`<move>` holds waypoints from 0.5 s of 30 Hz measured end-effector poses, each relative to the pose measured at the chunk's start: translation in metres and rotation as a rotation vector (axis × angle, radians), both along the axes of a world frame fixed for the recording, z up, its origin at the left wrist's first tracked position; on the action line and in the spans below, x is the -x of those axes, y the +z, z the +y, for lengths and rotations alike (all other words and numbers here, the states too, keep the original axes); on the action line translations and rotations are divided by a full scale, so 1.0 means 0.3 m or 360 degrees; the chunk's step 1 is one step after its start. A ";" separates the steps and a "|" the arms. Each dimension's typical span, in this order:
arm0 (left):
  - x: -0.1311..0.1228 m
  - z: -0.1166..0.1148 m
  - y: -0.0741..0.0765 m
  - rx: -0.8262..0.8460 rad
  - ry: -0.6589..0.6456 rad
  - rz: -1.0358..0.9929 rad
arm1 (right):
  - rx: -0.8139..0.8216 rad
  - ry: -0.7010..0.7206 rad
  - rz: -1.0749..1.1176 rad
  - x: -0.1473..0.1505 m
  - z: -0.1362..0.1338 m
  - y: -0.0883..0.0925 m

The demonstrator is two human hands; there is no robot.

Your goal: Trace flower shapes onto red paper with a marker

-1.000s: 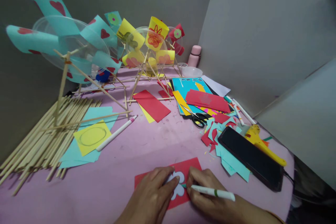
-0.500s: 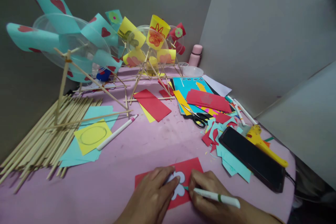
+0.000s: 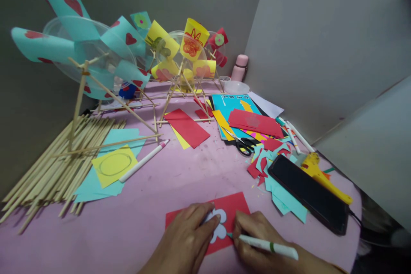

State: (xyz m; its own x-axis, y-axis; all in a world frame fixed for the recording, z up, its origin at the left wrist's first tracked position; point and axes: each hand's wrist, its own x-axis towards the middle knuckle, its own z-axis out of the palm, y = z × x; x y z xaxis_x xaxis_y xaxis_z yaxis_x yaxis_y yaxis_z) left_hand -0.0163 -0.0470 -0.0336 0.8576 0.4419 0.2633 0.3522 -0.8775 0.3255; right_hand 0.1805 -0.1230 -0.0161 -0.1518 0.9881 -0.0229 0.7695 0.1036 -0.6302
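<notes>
A white flower-shaped paper cutout point(image 3: 219, 232) lies on a red sheet of paper point(image 3: 236, 205) at the table's near edge. My left hand point(image 3: 189, 235) rests on both, its fingers stretched out and pressing the cutout flat, hiding its left part. Closed around a white marker with a green band point(image 3: 272, 247), my right hand point(image 3: 253, 235) sits on the right side of the red sheet. The marker's green tip is close to the cutout's lower right edge; I cannot tell whether it touches.
Paper pinwheels on stick stands point(image 3: 85, 68) fill the back left, above a pile of wooden sticks point(image 3: 48, 171). Scissors point(image 3: 242, 145), paper scraps point(image 3: 260, 162), a phone point(image 3: 308, 192) and a yellow glue gun point(image 3: 324, 177) lie right. A capped marker point(image 3: 144, 160) lies left.
My right hand and the marker have shifted slightly right and down, the tip moving a little along the cutout's right side. My left hand stays in place.
</notes>
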 end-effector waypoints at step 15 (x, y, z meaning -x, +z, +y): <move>-0.003 -0.003 0.011 0.0012 -0.0020 -0.0046 | -0.0447 0.0056 0.0411 0.006 -0.002 -0.013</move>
